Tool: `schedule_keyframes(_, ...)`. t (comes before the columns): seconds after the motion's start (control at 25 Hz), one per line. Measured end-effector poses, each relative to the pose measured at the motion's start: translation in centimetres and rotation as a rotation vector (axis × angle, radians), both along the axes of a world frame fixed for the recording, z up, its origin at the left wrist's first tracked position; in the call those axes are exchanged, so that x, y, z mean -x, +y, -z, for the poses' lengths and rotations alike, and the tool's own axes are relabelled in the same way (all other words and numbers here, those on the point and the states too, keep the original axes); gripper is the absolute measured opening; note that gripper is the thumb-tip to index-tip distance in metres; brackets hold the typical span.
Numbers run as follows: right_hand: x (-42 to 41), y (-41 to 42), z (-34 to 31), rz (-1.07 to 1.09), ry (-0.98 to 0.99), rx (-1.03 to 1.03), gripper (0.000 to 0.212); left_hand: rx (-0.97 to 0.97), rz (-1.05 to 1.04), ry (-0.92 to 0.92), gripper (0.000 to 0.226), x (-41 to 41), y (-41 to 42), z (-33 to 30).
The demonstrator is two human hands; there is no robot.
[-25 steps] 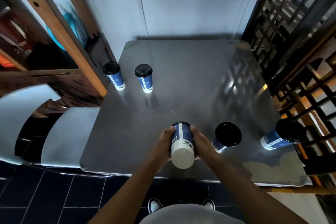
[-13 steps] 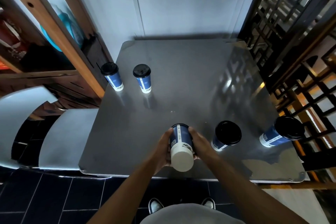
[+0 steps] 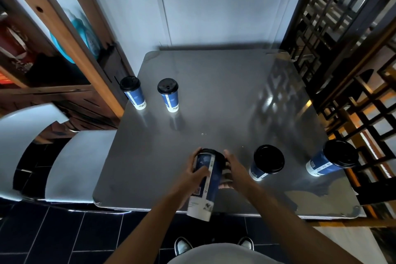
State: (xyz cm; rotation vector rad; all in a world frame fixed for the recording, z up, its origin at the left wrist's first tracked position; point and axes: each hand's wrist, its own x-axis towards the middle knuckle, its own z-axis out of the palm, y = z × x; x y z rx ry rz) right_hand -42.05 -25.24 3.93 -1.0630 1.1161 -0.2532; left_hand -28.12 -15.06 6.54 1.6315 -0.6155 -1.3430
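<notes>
A blue paper cup (image 3: 209, 178) with a black lid and white base is held tilted over the near edge of the grey table (image 3: 214, 96). Its base points toward me and its lid end points away. My left hand (image 3: 192, 176) grips the cup's left side, with the fingers wrapped over the front. My right hand (image 3: 234, 169) lies against the cup's right side near the lid, with the fingers fairly straight and the thumb partly hidden under the cup.
Four more lidded blue cups stand on the table: two at the far left (image 3: 134, 93) (image 3: 169, 95), one just right of my hands (image 3: 266, 162), one at the right edge (image 3: 330, 161). White chairs (image 3: 79, 161) and wooden shelving (image 3: 70, 34) are on the left. A black lattice screen (image 3: 342, 49) is on the right.
The cup has tipped so that its base has swung down and toward me. My right hand's fingers have loosened from their wrap around the cup. The left hand keeps its grip.
</notes>
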Motion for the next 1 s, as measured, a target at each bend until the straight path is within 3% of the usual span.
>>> schedule_keyframes(0.16, 0.1, -1.2, -1.4, -0.028, 0.029, 0.143, 0.065, 0.137, 0.23, -0.321, 0.098, 0.3, 1.7, 0.4)
schedule_keyframes(0.24, -0.3, -1.3, -2.0, -0.078, 0.088, 0.228, 0.057, 0.142, 0.316, -0.458, 0.109, 0.7, 2.3, 0.9)
schedule_keyframes(0.4, -1.0, -0.4, -2.7, -0.249, 0.149, 0.44, 0.028, 0.06, 0.291, -0.469, 0.127, 1.2, 2.5, 1.7)
schedule_keyframes(0.52, -1.0, 0.6, -3.5, -0.328, 0.101, 0.515, 0.031, 0.021, 0.264, -0.526, 0.079, 1.4, 2.7, 1.9)
schedule_keyframes(0.56, -0.8, 0.9, -3.7, -0.326, 0.065, 0.49, 0.032, 0.017, 0.265, -0.54, 0.073, 1.4, 2.8, 1.8)
schedule_keyframes(0.76, 0.5, 2.0, -3.7, -0.272, -0.115, 0.343, 0.03, 0.034, 0.398, -0.63, 0.083, 1.4, 3.0, 0.5)
schedule_keyframes(1.0, 0.5, 1.8, -4.8, -0.265, -0.08, 0.256, 0.037, -0.089, 0.446, -0.826, 0.062, 2.1, 2.2, -1.1)
